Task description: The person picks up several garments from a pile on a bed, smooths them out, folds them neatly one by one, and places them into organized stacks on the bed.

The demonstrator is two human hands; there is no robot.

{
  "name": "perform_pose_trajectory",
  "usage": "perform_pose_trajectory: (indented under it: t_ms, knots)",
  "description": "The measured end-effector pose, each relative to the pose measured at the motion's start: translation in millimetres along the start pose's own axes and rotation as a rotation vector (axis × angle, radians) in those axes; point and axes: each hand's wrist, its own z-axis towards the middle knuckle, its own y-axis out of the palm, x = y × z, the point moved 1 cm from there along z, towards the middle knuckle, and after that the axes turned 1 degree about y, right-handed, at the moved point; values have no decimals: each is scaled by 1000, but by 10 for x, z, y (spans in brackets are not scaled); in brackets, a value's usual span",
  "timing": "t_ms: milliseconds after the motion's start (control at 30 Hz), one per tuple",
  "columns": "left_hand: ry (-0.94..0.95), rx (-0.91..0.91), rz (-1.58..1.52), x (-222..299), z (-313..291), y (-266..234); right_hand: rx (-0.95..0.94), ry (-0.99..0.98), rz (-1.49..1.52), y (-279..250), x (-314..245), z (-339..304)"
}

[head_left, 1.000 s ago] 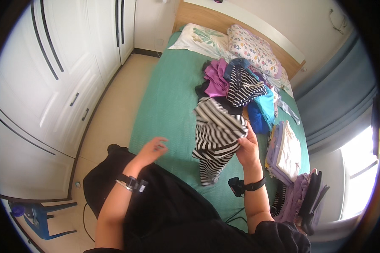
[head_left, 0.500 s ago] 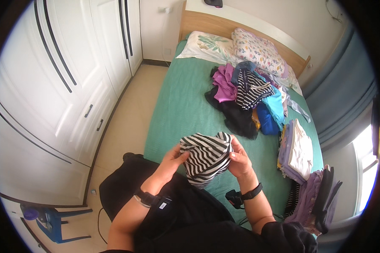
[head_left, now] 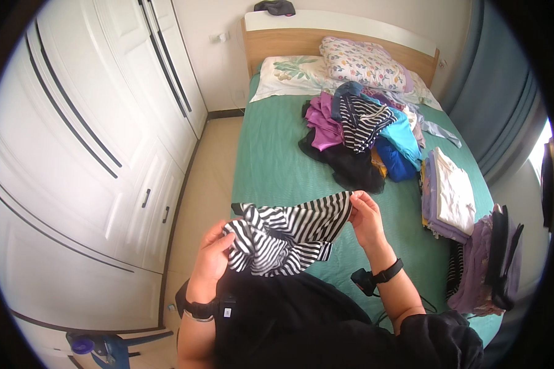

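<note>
A black-and-white striped garment [head_left: 283, 237] is stretched between my two hands above the near part of the bed; its exact kind cannot be made out. My left hand [head_left: 212, 255] grips its bunched left side, thumb on top. My right hand [head_left: 365, 216] pinches the upper right corner and pulls the cloth taut along the top edge. The lower middle hangs in loose folds. Beyond it lies a loose heap of clothes, with a purple satin piece [head_left: 324, 123], another striped garment [head_left: 364, 123], a black piece [head_left: 351, 166] and a bright blue one [head_left: 397, 160].
A folded stack of light clothes [head_left: 452, 190] stands at the bed's right side, with purple folded clothes [head_left: 474, 267] nearer me. Pillows and a folded floral quilt [head_left: 366, 64] lie by the headboard [head_left: 289, 46]. White wardrobes [head_left: 98, 154] line the left; a blue stool [head_left: 114, 350] stands low left.
My hands have moved apart, spreading the striped garment from a bunched shape into a wider one. My left hand went left, my right hand right and slightly up. The view has shifted.
</note>
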Motion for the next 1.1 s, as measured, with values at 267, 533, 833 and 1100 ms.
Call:
perform_pose_trajectory:
  t_ms: [267, 533, 833, 1100]
  knots:
    - [-31, -327, -173, 49, -79, 285, -204, -313, -738, 456, 247, -365]
    - [117, -255, -13, 298, -148, 271, -698, -430, -992, 680, 466, -362]
    - [289, -204, 118, 785, -209, 269, -711, -31, -688, 694, 578, -388]
    - [270, -135, 306, 957, -182, 342, -541, 572, 30, 1208, 434, -132]
